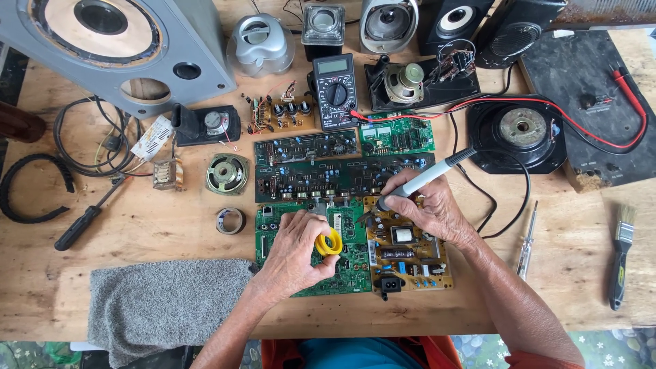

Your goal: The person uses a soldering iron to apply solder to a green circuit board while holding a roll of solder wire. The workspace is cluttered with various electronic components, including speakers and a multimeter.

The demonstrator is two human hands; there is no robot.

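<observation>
Near the front edge of the wooden table, at its middle, the left hand curls around a small yellow spool, thumb and fingers closed on its rim, and rests on a green circuit board. Just beside it, the right hand is closed in a pen grip on a grey soldering iron, whose tip points down at the upper left corner of a tan power board lying edge to edge with the green one. The iron looks light and stiff, with a smooth plastic barrel; it is best held well back from the metal tip, as it is now. The spool seems light and hard, easy to pinch by its rim. The boards look thin, rigid and fragile, studded with small parts, so they would be better lifted by their edges.

Behind the hands lie two long dark boards, a black multimeter with red leads, and bare speaker cones. A soft grey towel sits at the front left, a screwdriver toward the left edge, and a paintbrush near the right edge.
</observation>
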